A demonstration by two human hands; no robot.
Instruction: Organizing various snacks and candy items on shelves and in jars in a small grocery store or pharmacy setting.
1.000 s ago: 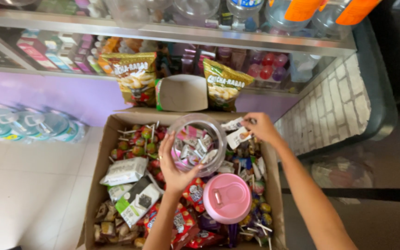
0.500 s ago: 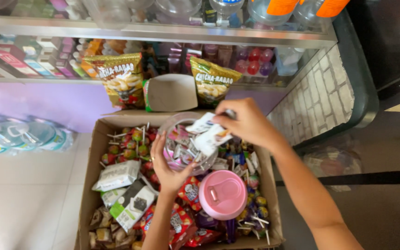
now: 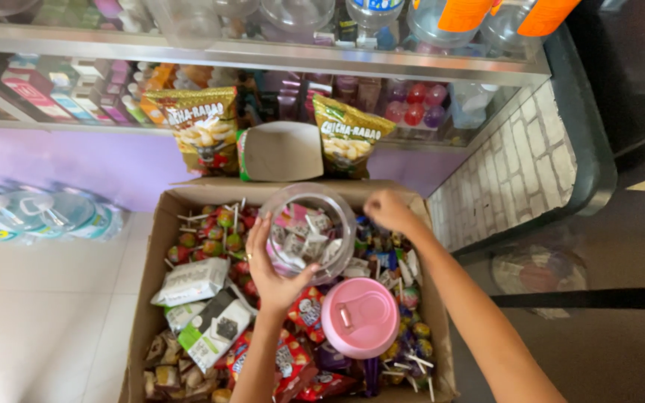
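We are filling the clear jar [image 3: 307,233], left hand [image 3: 272,269] cupping it, right hand [image 3: 388,210] closing on sweets in the cardboard box [image 3: 188,195], whose wrappers need a firm pinch.

left hand [image 3: 274,272]: holds the clear jar [image 3: 309,231] of candy
right hand [image 3: 388,211]: down in the cardboard box [image 3: 188,195]
pink lid [image 3: 359,317]: lies on the sweets

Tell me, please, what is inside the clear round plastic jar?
The clear round plastic jar, held by the left hand, contains small pink and white wrapped sweets. Its bottom layer is covered by them.
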